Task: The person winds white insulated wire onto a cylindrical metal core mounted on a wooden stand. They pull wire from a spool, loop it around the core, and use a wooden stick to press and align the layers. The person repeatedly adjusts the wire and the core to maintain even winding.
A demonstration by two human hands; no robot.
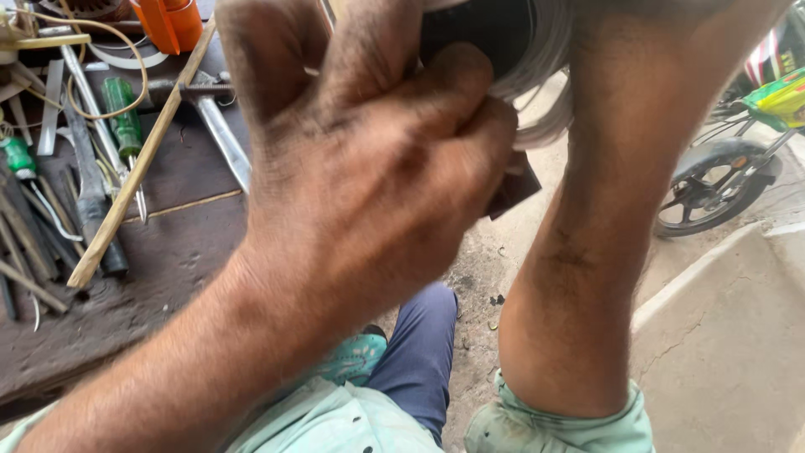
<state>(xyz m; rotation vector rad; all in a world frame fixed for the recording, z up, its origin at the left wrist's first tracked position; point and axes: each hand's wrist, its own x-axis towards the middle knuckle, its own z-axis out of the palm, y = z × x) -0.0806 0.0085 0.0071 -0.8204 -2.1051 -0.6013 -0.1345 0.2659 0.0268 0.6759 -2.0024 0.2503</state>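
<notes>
My left hand (369, 159) fills the middle of the head view, its grimy fingers closed around a dark round part (490, 38) held close to the camera. Coils of thin grey wire (545, 92) wrap that part's rim at the top. A small dark flat piece (516, 189) sticks out below my fingers. My right forearm (604, 210) rises on the right, and its hand is cut off by the top edge, behind the round part.
A dark wooden bench (168, 243) on the left carries screwdrivers (124, 126), metal rods, a wooden stick (138, 164) and an orange object (168, 21). A motorbike wheel (713, 189) stands at the right on the dirt ground. A concrete slab (729, 335) lies at lower right.
</notes>
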